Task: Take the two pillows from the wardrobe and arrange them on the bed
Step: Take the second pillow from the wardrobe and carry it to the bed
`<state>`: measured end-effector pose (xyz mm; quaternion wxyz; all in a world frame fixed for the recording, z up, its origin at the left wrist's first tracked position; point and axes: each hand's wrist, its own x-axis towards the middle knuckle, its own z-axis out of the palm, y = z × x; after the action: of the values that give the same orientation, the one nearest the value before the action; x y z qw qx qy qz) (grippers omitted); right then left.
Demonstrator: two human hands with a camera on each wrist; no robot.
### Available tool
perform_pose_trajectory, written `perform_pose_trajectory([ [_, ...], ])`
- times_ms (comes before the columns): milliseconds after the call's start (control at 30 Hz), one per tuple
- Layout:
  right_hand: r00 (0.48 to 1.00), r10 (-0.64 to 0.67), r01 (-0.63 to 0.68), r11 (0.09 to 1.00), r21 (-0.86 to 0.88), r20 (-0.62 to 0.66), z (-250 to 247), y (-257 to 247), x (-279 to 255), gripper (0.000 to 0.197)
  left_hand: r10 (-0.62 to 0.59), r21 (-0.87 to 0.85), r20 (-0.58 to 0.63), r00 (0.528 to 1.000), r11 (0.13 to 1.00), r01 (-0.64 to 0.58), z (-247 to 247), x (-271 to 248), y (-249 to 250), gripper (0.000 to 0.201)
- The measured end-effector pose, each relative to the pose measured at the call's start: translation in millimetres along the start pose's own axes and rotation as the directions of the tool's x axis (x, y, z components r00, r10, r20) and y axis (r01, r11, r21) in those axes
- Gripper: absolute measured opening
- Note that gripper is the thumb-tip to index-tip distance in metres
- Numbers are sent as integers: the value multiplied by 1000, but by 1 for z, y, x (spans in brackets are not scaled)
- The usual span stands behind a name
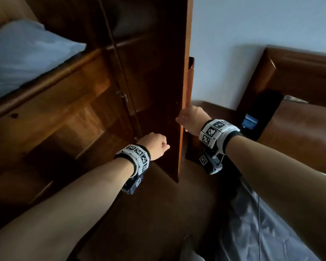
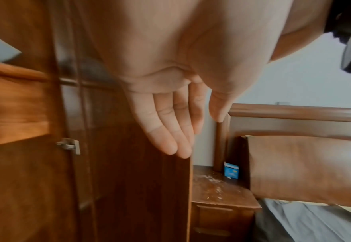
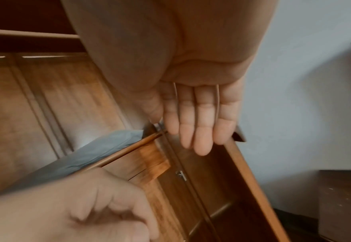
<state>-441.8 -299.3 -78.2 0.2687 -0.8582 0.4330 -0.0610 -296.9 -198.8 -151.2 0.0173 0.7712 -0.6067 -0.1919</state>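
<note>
Pillow [image 1: 24, 53] lay on the wardrobe shelf at ten o'clock, while the right hand [image 1: 191, 118] touched the open door's edge [image 1: 184, 91] with straight fingers and the left hand [image 1: 154, 146] hung slack, holding nothing.

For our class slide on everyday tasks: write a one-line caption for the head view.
Both hands, left hand and right hand, reach to the open wardrobe door, a blue pillow waiting inside.

This is a bedroom in a home. A tall wooden wardrobe [image 1: 94, 102] stands open with a pale blue pillow [image 1: 24, 53] on its shelf. Just right of the wardrobe sits a small wooden nightstand [image 2: 222, 194], and beyond that a bed [image 2: 307, 222] with a wooden headboard [image 1: 299, 76] against a plain pale wall [image 1: 252, 25].
</note>
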Motion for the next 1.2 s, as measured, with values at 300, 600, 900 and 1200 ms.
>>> perform_pose_trajectory([
  [300, 961, -254, 256, 967, 1, 112, 2, -147, 57, 24, -298, -15, -244, 923, 952, 304, -121, -62, -130, 32],
  [600, 875, -482, 472, 872, 129, 54, 17, -301, 140, 20, -642, -191, -463, 611, 746, 638, -232, -164, -255, 30],
  [900, 817, -573, 572, 820, 29, 65, 52, -414, 234, 77, -803, -365, -441, 401, 569, 737, -274, -173, -401, 79],
  [1200, 865, -498, 487, 801, -348, 66, 104, -511, 377, 104, -839, -231, -262, 477, 535, 813, -329, -106, -538, 108],
])
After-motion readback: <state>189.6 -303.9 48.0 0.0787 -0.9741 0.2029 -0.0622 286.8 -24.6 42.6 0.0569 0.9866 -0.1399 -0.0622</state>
